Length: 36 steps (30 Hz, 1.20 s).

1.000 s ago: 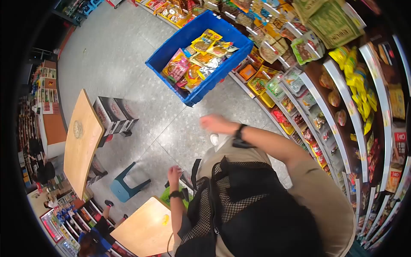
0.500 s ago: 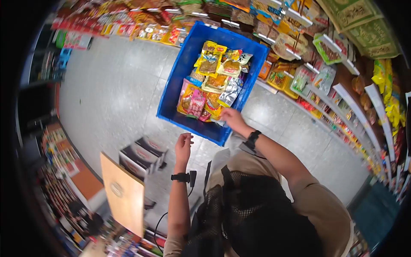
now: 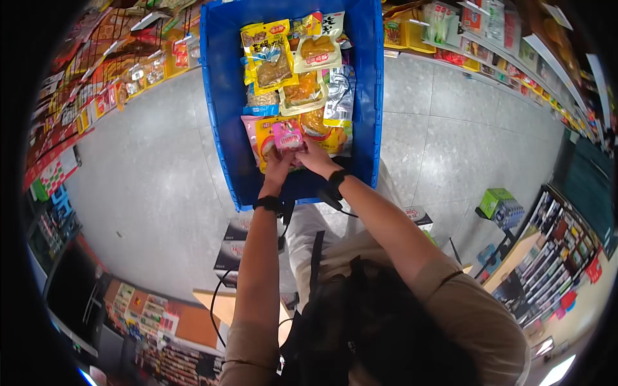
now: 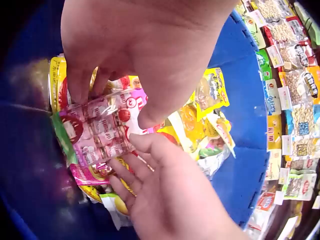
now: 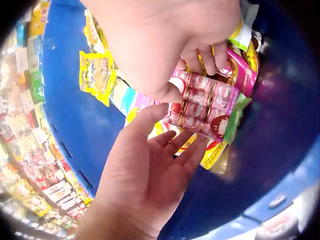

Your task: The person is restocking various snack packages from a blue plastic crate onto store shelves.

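Inside the blue crate [image 3: 214, 96], both hands hold a pink pack [image 3: 288, 136] at its near side. The pack is see-through with rows of small wrapped pieces; in the right wrist view it has a green end. My left hand [image 3: 277, 170] grips its left side, and my right hand [image 3: 315, 159] grips the right. In the left wrist view the right hand [image 4: 170, 185] has its thumb on the pack and fingers beneath it. Yellow snack packs [image 3: 270, 58], a silver pouch [image 3: 340, 96] and other bagged foods lie around and under it.
Shelves of bagged snacks [image 3: 145, 71] run behind the crate on the left, with more shelving [image 3: 476, 45] on the right. Tiled floor [image 3: 418, 122] shows on both sides. Printed cartons [image 3: 230, 251] stand near the legs; a green box [image 3: 499, 204] sits at the right.
The view has turned and come closer to the crate. My right hand, earlier at the bags' near edge, and my left, earlier outside the crate, now both hold the pink pack.
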{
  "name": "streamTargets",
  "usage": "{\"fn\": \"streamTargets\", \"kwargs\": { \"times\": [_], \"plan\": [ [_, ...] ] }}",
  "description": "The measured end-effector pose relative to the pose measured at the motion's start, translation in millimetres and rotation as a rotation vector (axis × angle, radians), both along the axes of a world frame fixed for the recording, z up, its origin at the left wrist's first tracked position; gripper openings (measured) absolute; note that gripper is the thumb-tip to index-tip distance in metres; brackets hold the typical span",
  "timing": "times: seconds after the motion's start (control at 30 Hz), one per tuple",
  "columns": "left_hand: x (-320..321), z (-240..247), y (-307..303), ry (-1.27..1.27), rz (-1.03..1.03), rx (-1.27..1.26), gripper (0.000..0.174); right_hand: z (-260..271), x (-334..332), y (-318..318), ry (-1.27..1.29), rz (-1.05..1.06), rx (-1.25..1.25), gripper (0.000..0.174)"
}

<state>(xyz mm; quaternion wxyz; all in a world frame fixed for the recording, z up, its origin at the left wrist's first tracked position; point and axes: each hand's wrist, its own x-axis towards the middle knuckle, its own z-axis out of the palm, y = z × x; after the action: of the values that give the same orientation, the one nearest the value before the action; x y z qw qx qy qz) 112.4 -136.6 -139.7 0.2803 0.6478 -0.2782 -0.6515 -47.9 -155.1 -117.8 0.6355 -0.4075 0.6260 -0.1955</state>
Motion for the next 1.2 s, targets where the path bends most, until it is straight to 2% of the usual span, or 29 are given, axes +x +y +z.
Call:
{"fn": "streamTargets", "kwargs": {
  "times": [0.07,0.13,0.17,0.23,0.27,0.3,0.37,0.4,0.5,0.53,0.63,0.7,0.8,0.9,1.07,1.2],
  "plan": [
    [4.1,23.8,-19.1,0.01,-0.128,-0.021,0.045,5.6,7.1,7.6,-0.07,-0.1,-0.107,0.045],
    [23.2,42.8,-16.9,-0.038,-0.258,-0.063,0.04,32.4,11.9,16.0,-0.253,-0.239,-0.072,0.041],
    [35.4,19.8,0.2,0.004,-0.173,-0.278,0.039,48.8,15.0,21.2,-0.351,-0.289,-0.049,0.038],
    [64.9,125.5,-10.4,-0.536,-0.427,-0.522,0.037,118.3,16.1,11.1,-0.09,-0.049,-0.125,0.037],
    [78.9,144.5,-5.6,-0.486,-0.382,-0.535,0.037,153.7,25.6,7.4,-0.166,-0.103,-0.119,0.039],
    [92.0,163.7,-1.1,-0.131,-0.209,-0.455,0.035,186.9,41.5,6.3,-0.247,-0.16,-0.119,0.042],
    [124.1,221.3,6.2,0.136,-0.006,-0.462,0.031,246.2,80.0,-3.8,-0.109,-0.026,-0.303,0.042],
    [144.5,242.0,3.8,0.201,0.041,-0.466,0.029,284.1,108.0,-12.6,-0.033,0.039,-0.409,0.043],
    [204.8,308.8,9.7,0.355,0.177,-0.444,0.026,342.5,180.9,-24.1,0.046,0.231,-0.698,0.057],
    [224.5,329.4,8.9,0.373,0.239,-0.419,0.026,346.8,206.0,-24.1,-0.002,0.235,-0.517,0.064],
    [289.6,351.4,8.1,0.332,0.324,-0.376,0.029,364.4,283.8,-34.0,-0.272,0.256,-0.314,0.066],
    [332.6,367.4,7.9,0.348,0.387,-0.342,0.031,351.6,325.6,-42.9,-0.382,0.32,-0.289,0.063],
    [399.6,375.7,5.6,0.207,0.326,-0.458,0.039,356.0,395.0,-55.4,-0.542,0.375,-0.209,0.061],
    [470.5,385.5,-8.7,0.201,0.292,-0.444,0.043,353.9,457.7,-71.2,-0.66,0.419,-0.217,0.063],
    [590.2,386.1,-30.5,0.016,0.278,-0.392,0.043,327.8,579.4,-111.4,-0.71,0.492,-0.172,0.065],
    [675.5,408.4,-58.4,0.066,0.395,-0.389,0.043,329.8,679.1,-144.0,-0.748,0.474,-0.177,0.055]
  ]
}}
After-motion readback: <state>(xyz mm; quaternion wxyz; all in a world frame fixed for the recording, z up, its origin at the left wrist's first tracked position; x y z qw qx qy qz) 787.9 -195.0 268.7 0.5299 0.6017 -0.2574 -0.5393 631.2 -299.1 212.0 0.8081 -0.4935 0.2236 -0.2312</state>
